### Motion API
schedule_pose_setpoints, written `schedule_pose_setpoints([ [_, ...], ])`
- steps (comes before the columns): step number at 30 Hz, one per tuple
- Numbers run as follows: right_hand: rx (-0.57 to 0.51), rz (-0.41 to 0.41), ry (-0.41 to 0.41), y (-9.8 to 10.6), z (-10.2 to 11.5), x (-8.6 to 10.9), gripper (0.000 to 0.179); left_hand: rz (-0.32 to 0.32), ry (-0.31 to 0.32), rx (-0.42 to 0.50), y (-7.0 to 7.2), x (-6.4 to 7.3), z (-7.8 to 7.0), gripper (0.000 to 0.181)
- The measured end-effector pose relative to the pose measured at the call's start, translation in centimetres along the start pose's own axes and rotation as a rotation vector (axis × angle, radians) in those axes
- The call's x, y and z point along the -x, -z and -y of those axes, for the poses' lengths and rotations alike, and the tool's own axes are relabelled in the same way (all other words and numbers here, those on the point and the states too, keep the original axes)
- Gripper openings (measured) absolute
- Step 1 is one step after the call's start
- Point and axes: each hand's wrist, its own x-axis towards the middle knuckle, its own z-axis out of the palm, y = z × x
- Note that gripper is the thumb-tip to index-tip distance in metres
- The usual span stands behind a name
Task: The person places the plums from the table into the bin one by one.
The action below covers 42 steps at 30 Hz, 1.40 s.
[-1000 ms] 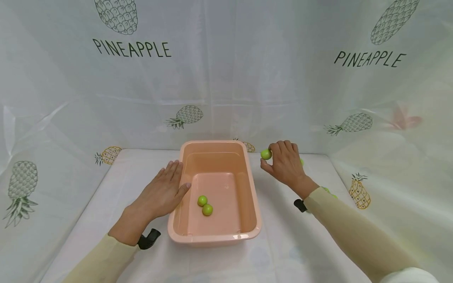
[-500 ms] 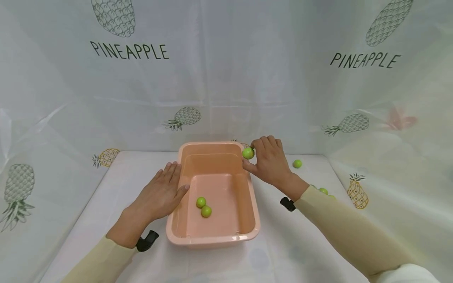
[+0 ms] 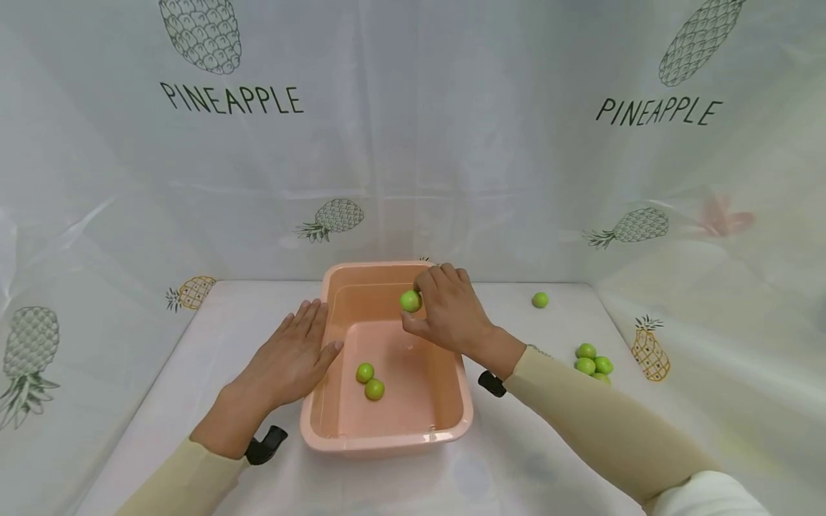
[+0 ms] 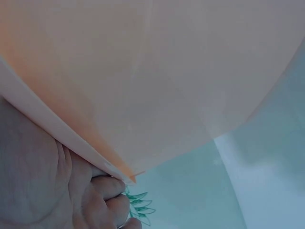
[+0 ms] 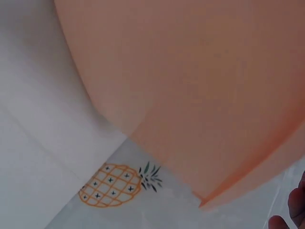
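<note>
Green ball (image 3: 409,300) pinched in the right hand's (image 3: 449,312) fingertips, hanging above the far end of the pink tub (image 3: 387,438), inside its rim. Straight below and nearer: two balls (image 3: 370,381) on the tub floor. Left hand (image 3: 292,354) lies flat, fingers spread, against the tub's left wall.

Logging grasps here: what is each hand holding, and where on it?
The right hand pinches a green fruit by its sides; the left hand rests flat against the basin.
</note>
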Motion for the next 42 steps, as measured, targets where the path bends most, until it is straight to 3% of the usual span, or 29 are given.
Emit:
schedule_pose_setpoints([
  [18, -0.016, 0.124, -0.031, -2.1, 1.2, 0.4, 0.025, -0.008, 0.009, 0.01, -0.1, 0.1, -0.1, 0.074],
  [42, 0.017, 0.107, -0.022, -2.4, 1.3, 0.9, 0.033, -0.024, 0.005, 0.021, -0.3, 0.3, 0.0, 0.074],
])
